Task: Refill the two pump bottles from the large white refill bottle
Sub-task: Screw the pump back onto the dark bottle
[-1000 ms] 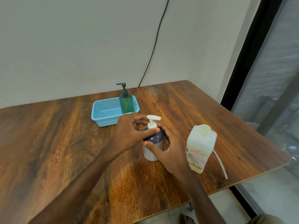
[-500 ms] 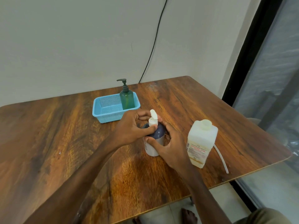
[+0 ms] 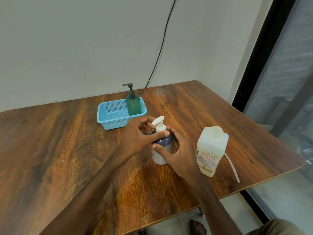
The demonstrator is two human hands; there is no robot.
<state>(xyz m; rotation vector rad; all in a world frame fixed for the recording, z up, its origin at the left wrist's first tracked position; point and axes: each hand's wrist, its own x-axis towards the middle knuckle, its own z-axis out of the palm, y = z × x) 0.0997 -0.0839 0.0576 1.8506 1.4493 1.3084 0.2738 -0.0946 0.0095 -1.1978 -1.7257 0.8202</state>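
Head view, looking down on a wooden desk (image 3: 50, 150) set against a pale wall.

Toward the left at the back sits a blue mesh basket (image 3: 111, 122). A green pump bottle (image 3: 133, 106) stands upright in its right end, with its dark pump fitted.

Near the centre, the left hand (image 3: 136, 139) reaches in. Its grip is curled round the collar of a white pump bottle (image 3: 158, 158), and the thumb lies across the neck just under the white pump head (image 3: 160, 125). This bottle has a dark blue shoulder and stands upright on the desk in front of the basket. The right hand (image 3: 179, 153) steadies it, with thumb and fingers wrapped round the body.

Just to the right stands the large white refill bottle (image 3: 210, 150), upright and untouched, close to the right wrist. A thin white tube (image 3: 232, 167) lies on the desk beside it.

Nothing is being poured. Both pumps are in place. The grip at the collar suggests twisting the pump, but whether it is loosening or tightening cannot be told. Nor can it be told whether either bottle has been filled.
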